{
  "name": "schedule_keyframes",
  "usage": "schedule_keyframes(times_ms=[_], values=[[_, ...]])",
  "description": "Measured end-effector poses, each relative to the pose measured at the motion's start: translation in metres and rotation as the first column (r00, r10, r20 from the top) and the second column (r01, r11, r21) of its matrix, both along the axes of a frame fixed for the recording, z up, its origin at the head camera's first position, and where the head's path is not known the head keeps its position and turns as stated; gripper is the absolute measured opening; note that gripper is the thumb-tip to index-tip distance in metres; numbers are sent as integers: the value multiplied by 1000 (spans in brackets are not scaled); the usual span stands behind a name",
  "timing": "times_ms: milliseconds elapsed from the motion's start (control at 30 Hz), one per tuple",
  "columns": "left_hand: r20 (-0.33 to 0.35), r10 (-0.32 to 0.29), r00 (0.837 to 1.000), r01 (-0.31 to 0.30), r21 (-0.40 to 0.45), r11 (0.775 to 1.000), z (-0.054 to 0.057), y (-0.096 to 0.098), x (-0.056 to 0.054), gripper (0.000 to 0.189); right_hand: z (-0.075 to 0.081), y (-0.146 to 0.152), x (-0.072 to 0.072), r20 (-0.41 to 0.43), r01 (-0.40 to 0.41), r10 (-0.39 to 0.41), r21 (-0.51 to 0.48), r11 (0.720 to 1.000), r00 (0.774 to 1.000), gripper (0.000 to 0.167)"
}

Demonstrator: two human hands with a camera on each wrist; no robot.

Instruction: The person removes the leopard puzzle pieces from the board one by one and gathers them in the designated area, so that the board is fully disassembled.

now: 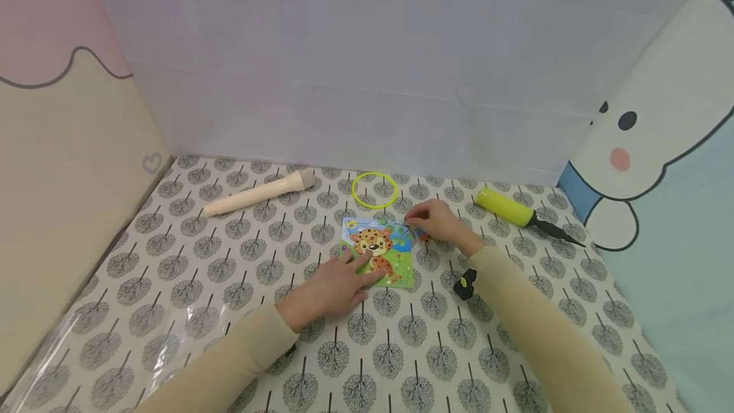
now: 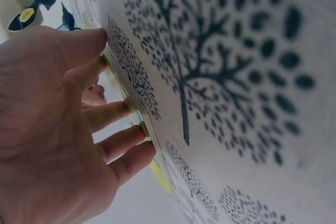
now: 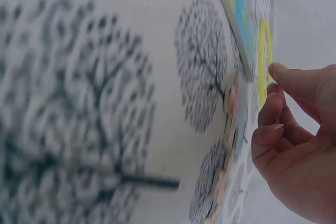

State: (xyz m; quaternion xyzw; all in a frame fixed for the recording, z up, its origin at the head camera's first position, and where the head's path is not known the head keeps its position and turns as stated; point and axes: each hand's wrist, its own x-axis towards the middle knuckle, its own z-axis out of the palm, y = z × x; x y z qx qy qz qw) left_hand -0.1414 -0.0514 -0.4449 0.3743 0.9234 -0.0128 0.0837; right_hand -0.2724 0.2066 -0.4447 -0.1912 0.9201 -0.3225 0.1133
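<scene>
A square picture puzzle [image 1: 381,271] with a spotted leopard cub on green grass lies flat near the middle of the table. My left hand [image 1: 338,282] rests on its lower left part with fingers spread. In the left wrist view, fingertips [image 2: 137,157] touch the board's edge. Over the upper right corner is my right hand [image 1: 437,220], its thumb and index tip close together and the other fingers curled. Whether something thin sits between them I cannot tell. Small colourful puzzle pieces [image 1: 423,235] lie just right of the board, partly under this hand.
Behind the board lies a yellow ring [image 1: 355,191]. A pale, club-shaped tube [image 1: 255,199] is at the back left, and a yellow hand pump [image 1: 504,207] with a black nozzle at the back right. A white curtain wall [image 1: 344,81] closes off the far edge.
</scene>
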Motion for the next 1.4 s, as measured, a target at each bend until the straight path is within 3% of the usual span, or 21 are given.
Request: schedule_keyframes(times_ms=[267, 500, 733, 1000, 1400], values=[[14, -3, 1000, 4, -12, 1000, 2, 1, -2, 56, -1, -27, 5, 25, -39, 38, 26, 999, 999, 15], [20, -3, 1000, 3, -10, 1000, 5, 1, -1, 55, 0, -38, 8, 33, -128, 127, 45, 991, 991, 12], [18, 3, 1000, -2, -12, 1000, 6, 0, -2, 56, 4, -43, 8, 50, -164, 162, 36, 986, 985, 11], [-5, -11, 1000, 11, -20, 1000, 5, 0, -2, 56, -1, -45, 5, -1, -119, 119, 28, 992, 993, 11], [-12, -14, 1000, 13, -18, 1000, 4, 1, -2, 56, -4, -48, 4, -58, -190, 197, 114, 975, 979, 4]])
